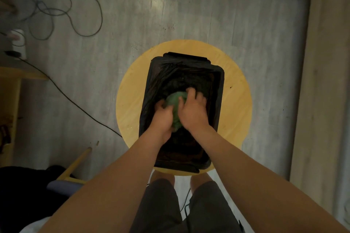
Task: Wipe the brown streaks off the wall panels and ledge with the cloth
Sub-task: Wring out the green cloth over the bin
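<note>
Two bare hands are meeting over a bunched green fabric cloth (175, 100), which is sitting low inside a black rectangular plastic tub (220, 81) that appears to be lined with crinkled black film. The left hand (162, 117) is curling its fingers round the cloth's near side, and the right hand (193, 113) is clasping it from above, fingers wrapped over the top. Judging by this two-sided squeeze, the person is probably soaking or wringing the cloth so it is damp rather than dripping for the wiping; the tub is too dark to tell whether it is holding water. The tub is resting on a round yellow wooden surface (236, 104), likely to keep drips off the grey plank floor (132, 15). No brown streaks are showing from this angle.
</note>
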A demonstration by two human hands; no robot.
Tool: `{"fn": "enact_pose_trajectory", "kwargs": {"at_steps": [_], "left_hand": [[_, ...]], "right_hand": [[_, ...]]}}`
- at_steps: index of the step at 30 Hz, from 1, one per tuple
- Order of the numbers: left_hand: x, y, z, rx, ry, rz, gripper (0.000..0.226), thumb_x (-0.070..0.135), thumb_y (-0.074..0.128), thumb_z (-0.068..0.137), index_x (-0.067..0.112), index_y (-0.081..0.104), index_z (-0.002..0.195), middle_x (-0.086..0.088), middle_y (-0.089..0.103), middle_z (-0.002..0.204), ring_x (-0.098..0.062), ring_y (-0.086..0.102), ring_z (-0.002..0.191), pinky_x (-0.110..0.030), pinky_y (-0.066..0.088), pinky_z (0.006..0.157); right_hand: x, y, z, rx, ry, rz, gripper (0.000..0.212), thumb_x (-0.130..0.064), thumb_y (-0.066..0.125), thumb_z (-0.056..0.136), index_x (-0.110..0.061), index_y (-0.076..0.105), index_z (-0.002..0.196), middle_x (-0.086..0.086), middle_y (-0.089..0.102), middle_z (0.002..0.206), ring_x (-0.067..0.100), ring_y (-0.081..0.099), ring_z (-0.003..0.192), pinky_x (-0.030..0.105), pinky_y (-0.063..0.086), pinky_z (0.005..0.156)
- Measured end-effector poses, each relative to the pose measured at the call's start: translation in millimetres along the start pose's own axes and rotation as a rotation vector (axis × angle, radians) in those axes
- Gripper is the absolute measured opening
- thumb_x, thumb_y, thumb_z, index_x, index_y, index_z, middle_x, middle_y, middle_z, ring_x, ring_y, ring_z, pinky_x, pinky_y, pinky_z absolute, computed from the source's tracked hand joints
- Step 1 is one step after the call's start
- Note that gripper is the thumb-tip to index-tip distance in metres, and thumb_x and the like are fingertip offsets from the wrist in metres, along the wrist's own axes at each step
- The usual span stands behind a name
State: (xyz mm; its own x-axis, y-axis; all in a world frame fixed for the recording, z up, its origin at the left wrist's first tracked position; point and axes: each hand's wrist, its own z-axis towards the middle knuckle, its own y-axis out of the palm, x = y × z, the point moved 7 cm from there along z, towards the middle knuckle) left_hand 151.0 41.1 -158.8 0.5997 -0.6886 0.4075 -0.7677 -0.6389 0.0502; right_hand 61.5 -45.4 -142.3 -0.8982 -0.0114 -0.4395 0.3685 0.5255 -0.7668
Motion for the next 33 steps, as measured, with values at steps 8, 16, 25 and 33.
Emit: {"fn": "enact_pose_trajectory", "kwargs": {"at_steps": [8, 16, 25, 33], "left_hand": [[-10.2, 5.9, 0.9, -0.097, -0.179, -0.182, 0.044, 0.046, 0.046, 0.107, 0.015, 0.065, 0.133, -0.015, 0.070, 0.124, -0.031, 0.066, 0.114, -0.042, 0.056, 0.091], [-7.0, 7.5, -0.8, -0.175, -0.255, -0.266, 0.026, 0.028, 0.055, 0.105, 0.007, 0.069, 0.103, -0.008, 0.075, 0.077, -0.020, 0.073, 0.077, -0.031, 0.056, 0.071], [4.4, 2.3, -10.6, -0.076, -0.086, -0.324, 0.031, 0.016, 0.052, 0.108, -0.001, 0.065, 0.130, -0.016, 0.075, 0.112, -0.026, 0.072, 0.105, -0.039, 0.060, 0.087], [-6.4, -3.4, -11.7, -0.065, -0.032, -0.168, 0.040, 0.034, 0.050, 0.105, 0.015, 0.059, 0.139, -0.009, 0.072, 0.124, -0.027, 0.069, 0.114, -0.045, 0.057, 0.095]], "right_hand": [[5.5, 35.7, -10.0, -0.344, 0.278, 0.443, 0.030, -0.033, 0.039, 0.109, -0.020, 0.054, 0.131, 0.006, 0.066, 0.114, 0.026, 0.064, 0.104, 0.035, 0.054, 0.086], [-27.3, -2.8, -52.5, -0.109, -0.076, 0.527, 0.037, -0.035, 0.049, 0.105, -0.014, 0.059, 0.076, -0.001, 0.062, 0.069, 0.011, 0.061, 0.067, 0.037, 0.052, 0.063], [-16.9, 5.4, -17.4, 0.108, -0.221, 0.040, 0.057, -0.053, 0.022, 0.106, -0.009, 0.058, 0.099, 0.013, 0.064, 0.089, 0.031, 0.064, 0.077, 0.046, 0.054, 0.059], [11.0, 24.5, 3.4, 0.016, 0.147, 0.140, 0.061, -0.052, 0.038, 0.107, -0.017, 0.030, 0.156, 0.020, 0.030, 0.151, 0.045, 0.037, 0.132, 0.054, 0.041, 0.108]]}}
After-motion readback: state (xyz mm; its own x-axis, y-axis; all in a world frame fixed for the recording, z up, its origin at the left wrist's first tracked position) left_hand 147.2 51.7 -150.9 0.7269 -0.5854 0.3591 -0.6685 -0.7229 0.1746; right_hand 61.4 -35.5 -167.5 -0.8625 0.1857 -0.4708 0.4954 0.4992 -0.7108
